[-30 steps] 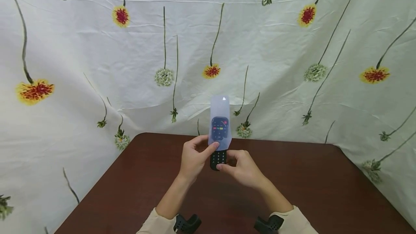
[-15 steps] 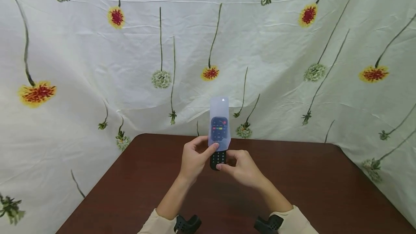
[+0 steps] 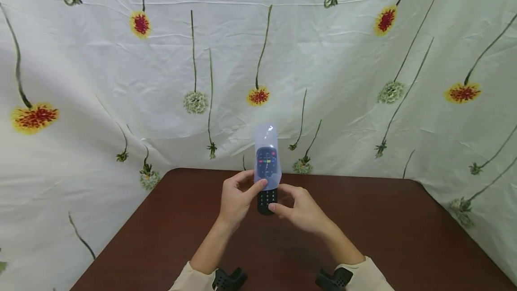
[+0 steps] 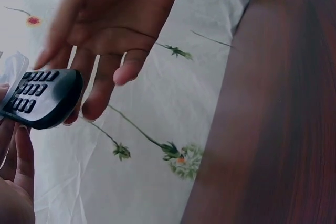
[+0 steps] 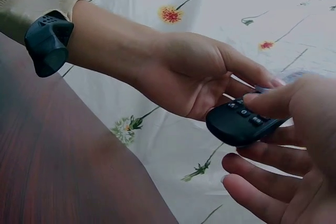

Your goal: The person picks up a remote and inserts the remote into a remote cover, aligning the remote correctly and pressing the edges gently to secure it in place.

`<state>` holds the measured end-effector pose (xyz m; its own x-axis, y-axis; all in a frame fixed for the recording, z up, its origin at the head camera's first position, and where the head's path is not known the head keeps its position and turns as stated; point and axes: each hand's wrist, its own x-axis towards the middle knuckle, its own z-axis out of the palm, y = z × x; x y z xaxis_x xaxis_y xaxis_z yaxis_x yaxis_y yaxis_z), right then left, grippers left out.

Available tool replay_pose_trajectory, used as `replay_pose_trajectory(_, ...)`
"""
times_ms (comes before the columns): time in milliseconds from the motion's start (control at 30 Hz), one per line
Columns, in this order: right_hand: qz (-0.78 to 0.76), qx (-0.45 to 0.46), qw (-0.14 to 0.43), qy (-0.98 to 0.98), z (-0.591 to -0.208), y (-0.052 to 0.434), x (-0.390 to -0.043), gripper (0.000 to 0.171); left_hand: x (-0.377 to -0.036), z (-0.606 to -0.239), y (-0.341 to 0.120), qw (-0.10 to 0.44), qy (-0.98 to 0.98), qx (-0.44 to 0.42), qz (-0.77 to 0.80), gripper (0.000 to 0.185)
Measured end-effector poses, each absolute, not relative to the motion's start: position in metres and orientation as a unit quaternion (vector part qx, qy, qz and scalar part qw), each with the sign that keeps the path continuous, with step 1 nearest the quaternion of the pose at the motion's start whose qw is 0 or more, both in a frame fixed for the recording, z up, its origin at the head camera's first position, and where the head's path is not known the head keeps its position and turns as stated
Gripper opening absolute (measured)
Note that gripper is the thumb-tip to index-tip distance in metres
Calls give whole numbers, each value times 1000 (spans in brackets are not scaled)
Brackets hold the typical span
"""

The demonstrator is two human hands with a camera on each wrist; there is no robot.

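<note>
A black remote control (image 3: 265, 200) stands tilted up in front of me, its upper part inside a translucent plastic sleeve (image 3: 265, 134). Its lower keypad end sticks out of the sleeve. My left hand (image 3: 236, 199) holds the sleeved part, thumb pressed on the front near the sleeve's mouth. At the bare lower end, my right hand (image 3: 300, 210) pinches the remote by its right edge. The right wrist view shows that thumb on the buttons (image 5: 244, 113), with fingers beneath. In the left wrist view, the right hand's other fingers (image 4: 100, 85) hang loosely apart from the remote.
A dark reddish-brown table (image 3: 355, 219) lies beneath the hands. Behind it hangs a white cloth (image 3: 343, 57) printed with flowers. Black wrist devices (image 3: 229, 278) sit at both sleeve cuffs.
My left hand, the remote and its sleeve have shifted slightly left and down in the head view. My right hand stays nearly where it was, its thumb now nearer the remote's right edge.
</note>
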<state>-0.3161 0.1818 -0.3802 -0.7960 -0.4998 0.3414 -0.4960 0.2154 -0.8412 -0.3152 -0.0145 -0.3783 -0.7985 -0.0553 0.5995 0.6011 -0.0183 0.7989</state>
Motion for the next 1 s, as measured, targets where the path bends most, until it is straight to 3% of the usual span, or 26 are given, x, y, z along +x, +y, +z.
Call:
replay_pose_trajectory(133,-594,-295,7,749,-379,182,-315,49,-316,-380,-15,245,-661,-206,-679,24)
replay_pose_trajectory(367,-656,-251,-61,710,-375,184,-315,29,-314,-383,-11,245,-665,-219,-671,24)
replay_pose_trajectory(700,-628,-269,-125,720,-374,189,-316,20,-314,-386,-8,230,-683,-243,-650,27)
replay_pose_trajectory(1000,-651,-223,-161,707,-377,182,-317,6,-315,-389,-6,218,-689,-247,-645,27)
